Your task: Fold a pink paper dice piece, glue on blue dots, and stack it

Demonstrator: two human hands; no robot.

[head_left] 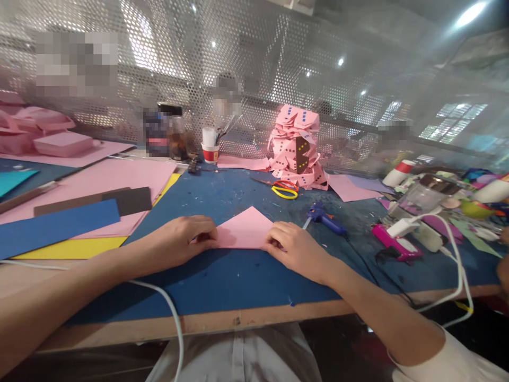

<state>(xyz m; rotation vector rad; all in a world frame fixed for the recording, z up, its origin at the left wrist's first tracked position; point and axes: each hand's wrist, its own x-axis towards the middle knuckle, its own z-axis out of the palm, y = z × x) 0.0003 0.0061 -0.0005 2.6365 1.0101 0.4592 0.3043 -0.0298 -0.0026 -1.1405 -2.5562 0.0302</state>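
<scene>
A pink paper sheet (246,228), folded into a triangle, lies on the blue table mat with its peak pointing away from me. My left hand (194,236) pinches its left corner between thumb and fingers. At the opposite corner, my right hand (288,246) is closed on the paper in the same way. The straight folded edge runs between both hands, nearest to me. Scissors (285,189) with red and yellow handles rest beyond the paper. To the right of my right hand lies a blue glue gun (326,218) with a dark cord.
A stack of folded pink paper pieces (294,148) stands at the back. Pink sheets (131,175) and blue strips (59,227) lie left. A paper cup (210,151) holds tools. At right are a pink power strip (397,246), a clear jar (425,196) and white cables (457,254).
</scene>
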